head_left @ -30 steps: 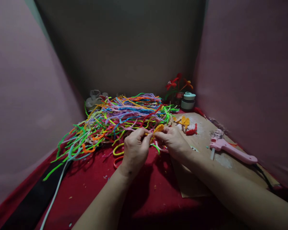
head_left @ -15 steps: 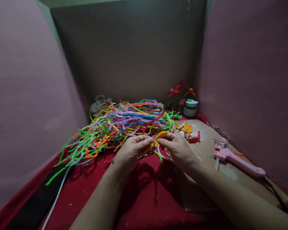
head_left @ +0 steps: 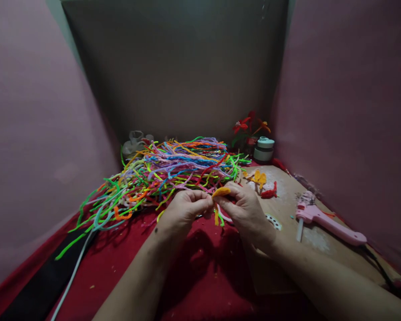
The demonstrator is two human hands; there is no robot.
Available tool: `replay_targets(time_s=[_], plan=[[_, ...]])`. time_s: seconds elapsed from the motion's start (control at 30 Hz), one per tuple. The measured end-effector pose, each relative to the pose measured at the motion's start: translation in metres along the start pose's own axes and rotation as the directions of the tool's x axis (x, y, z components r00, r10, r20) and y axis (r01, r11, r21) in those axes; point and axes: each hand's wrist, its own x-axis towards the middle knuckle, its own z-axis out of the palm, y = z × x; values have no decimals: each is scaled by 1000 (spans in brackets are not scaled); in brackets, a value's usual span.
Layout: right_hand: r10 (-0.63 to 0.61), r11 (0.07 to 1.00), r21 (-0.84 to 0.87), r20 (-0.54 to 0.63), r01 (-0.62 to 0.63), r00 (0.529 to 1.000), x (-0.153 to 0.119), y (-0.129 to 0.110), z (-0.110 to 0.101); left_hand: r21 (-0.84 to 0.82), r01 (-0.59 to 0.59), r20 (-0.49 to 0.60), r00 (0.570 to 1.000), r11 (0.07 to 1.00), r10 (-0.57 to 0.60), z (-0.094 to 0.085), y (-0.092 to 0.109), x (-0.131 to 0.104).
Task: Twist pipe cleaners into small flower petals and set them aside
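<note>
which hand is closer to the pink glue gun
Right. The right hand is to the left of the pink glue gun, not touching it; the left hand is farther left, beyond the right hand.

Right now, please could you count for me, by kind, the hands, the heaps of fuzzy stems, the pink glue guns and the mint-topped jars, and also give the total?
Hands (left hand and right hand, both at the orange fuzzy piece): 2
Heap of fuzzy stems: 1
Pink glue gun: 1
Mint-topped jar: 1
Total: 5
</note>
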Motion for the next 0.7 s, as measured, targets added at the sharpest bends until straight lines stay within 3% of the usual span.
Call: replay_targets(time_s=[0.07, 0.1, 0.17, 0.23, 0.3, 0.33, 0.37, 0.43, 0.5, 0.53, 0.6, 0.7], plan=[[35, 999, 10, -37, -35, 999, -2, 2, 3, 379, -140, -116, 973, 915, 197, 7, 0, -2], [86, 995, 50, -48, -83, 995, -2, 4, 4, 588, -199, -142, 929, 784, 342, 11, -1, -3], [236, 955, 192, -27, -226, 971, -2, 7, 7, 882, -244, -47, 806, 404, 590, 20, -3, -5], [367, 866, 354, 29, -352, 930, -1, 9, 9, 967, -230, 97, 729, 108, 678, 27, -5, -6], [417, 795, 454, 71, -402, 906, 0, 11, 10, 973, -229, 143, 706, 33, 693, 29, -5, -7], [422, 777, 480, 85, -408, 903, 1, 13, 9, 967, -243, 119, 706, 81, 698, 28, -5, -7], [421, 764, 500, 93, -408, 902, 2, 13, 9, 946, -264, 64, 721, 188, 690, 25, -4, -7], [414, 741, 530, 122, -412, 902, 4, 15, 6, 793, -303, -91, 799, 529, 595, 15, -1, -5], [399, 725, 553, 152, -412, 904, 6, 15, 3, 433, -235, -182, 923, 870, 340, 3, 3, -2], [387, 726, 553, 163, -409, 907, 6, 14, 1, 238, -172, -187, 957, 956, 219, -3, 4, -1], [355, 739, 542, 192, -401, 915, 6, 11, -1, -22, -53, -65, 997, 998, 52, -10, 5, 1], [273, 729, 557, 294, -396, 916, 3, 5, -3, -184, 66, 187, 982, 981, -31, -11, 4, -1]])
